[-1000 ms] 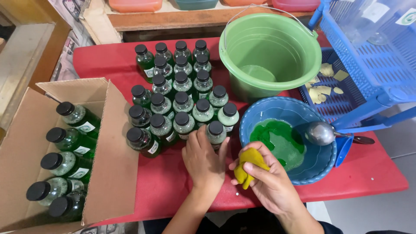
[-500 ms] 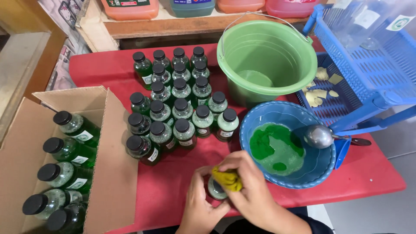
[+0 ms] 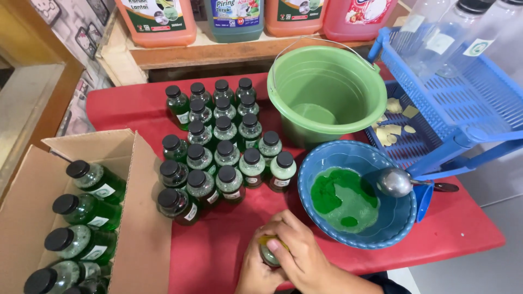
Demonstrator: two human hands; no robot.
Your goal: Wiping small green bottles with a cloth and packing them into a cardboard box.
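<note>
A small green bottle (image 3: 268,255) stands low at the near edge of the red tabletop (image 3: 229,250), mostly hidden between both hands. A yellow cloth (image 3: 271,239) lies over its top. Only a strip of its glossy green side shows.

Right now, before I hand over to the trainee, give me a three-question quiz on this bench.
1. True or false: the blue basin holds green liquid.
2. Which thing do both hands grip? A) metal ladle B) small bottle C) green bucket
3. Where do the bottles in the cardboard box lie, left or right of the standing bottles?

Key: 1 true; 2 B, left hand and right hand wrap it with a yellow cloth; 3 left.
</note>
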